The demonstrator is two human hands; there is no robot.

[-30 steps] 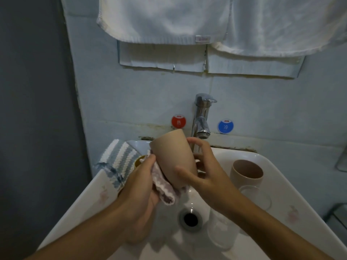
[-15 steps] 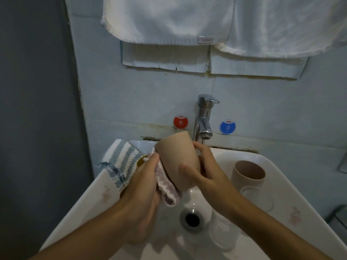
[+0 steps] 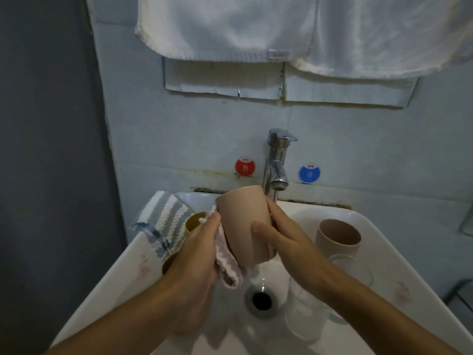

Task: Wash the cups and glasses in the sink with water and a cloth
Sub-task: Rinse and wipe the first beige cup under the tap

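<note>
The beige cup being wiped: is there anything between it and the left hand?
Yes. The left hand presses a pale cloth against the side of the beige cup, so the cloth lies between them. The right hand grips the cup directly, with nothing visible between.

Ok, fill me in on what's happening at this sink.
A person is washing cups. The right hand holds a beige cup above the sink, while the left hand presses a pale cloth against its side. A second beige cup and two clear glasses wait in the basin on the right. No water can be seen running from the tap.
</note>
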